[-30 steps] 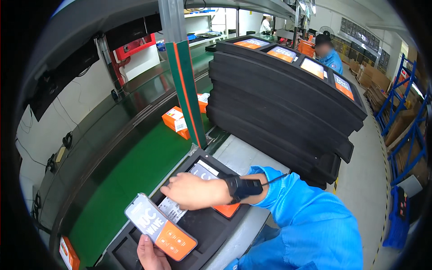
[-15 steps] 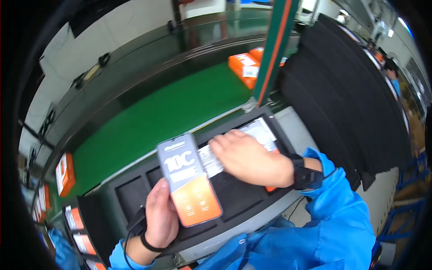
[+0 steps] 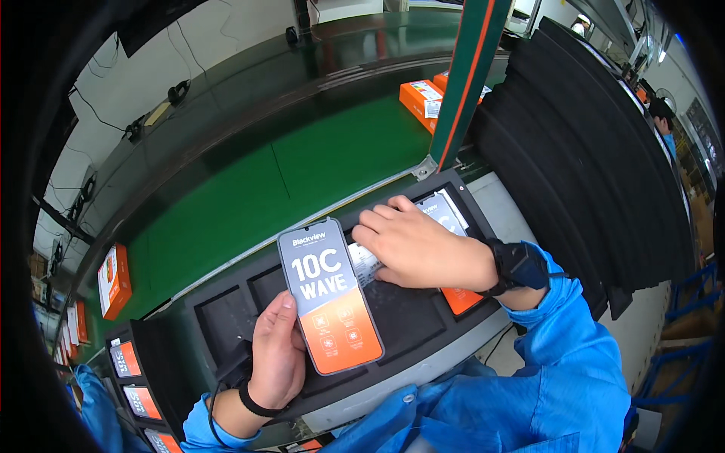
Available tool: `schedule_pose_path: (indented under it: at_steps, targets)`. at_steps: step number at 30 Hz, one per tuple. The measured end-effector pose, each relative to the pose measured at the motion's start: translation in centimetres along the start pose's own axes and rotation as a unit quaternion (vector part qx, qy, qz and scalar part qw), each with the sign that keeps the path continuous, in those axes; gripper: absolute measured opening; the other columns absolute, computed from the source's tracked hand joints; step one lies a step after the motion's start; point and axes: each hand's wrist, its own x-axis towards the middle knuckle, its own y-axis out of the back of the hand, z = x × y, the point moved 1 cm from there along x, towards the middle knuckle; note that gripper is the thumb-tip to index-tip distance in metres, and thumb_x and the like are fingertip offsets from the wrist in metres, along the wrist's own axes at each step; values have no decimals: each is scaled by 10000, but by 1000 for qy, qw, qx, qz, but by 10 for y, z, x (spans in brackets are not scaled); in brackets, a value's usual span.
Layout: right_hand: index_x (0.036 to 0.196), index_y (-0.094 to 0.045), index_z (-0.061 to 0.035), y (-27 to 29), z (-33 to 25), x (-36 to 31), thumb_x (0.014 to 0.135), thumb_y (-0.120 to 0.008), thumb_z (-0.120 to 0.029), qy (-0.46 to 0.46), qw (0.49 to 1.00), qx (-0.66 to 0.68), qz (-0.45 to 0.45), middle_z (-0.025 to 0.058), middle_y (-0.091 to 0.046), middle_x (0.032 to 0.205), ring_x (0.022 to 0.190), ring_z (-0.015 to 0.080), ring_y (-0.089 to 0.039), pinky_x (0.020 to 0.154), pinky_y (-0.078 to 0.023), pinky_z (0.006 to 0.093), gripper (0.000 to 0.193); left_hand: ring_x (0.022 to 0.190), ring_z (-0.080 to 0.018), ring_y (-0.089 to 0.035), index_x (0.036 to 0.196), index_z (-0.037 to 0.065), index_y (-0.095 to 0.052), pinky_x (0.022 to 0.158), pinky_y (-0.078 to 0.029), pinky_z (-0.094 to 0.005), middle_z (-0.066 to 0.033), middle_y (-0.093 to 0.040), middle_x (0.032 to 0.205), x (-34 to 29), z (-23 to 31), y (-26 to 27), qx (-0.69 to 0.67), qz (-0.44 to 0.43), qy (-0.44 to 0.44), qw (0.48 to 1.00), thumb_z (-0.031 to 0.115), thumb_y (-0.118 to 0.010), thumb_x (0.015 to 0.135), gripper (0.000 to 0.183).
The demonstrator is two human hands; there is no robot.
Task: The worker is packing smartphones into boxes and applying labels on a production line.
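Right hand (image 3: 415,248) now slightly forward, half-curled, hold unclear; left hand (image 3: 278,356) around phone's (image 3: 332,296) edge

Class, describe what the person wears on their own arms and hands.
The left hand and right hand are ungloved. Blue sleeves cover the forearms, ending short of the wrists. The left wrist has a black strap and a cabled dark device; the right, a boxy black unit.
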Motion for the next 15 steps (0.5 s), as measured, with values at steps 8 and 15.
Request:
schedule_pose_path:
  at_steps: [8, 15]
  targets:
    - [1112, -553, -2, -6, 13, 8, 761, -725, -260, -10, 988, 147, -55, 166, -629, 1017, 1018, 323, -577, 909, -423, 407, 469, 898, -159, -674, 1150, -27, -549, 807, -552, -291, -117, -669, 1034, 4, -2, -5, -1, 8, -17, 1000, 257, -352, 1041, 362]
    - [1102, -576, 6, 6, 21, 19, 784, -687, -224, 3, 983, 169, -75, 188, -638, 1017, 1008, 349, -588, 888, -445, 428, 407, 976, -150, -636, 1188, -22, -543, 860, -509, -297, -98, -653, 1068, 10, 4, -5, -26, 29, -23, 999, 272, -403, 1029, 362]
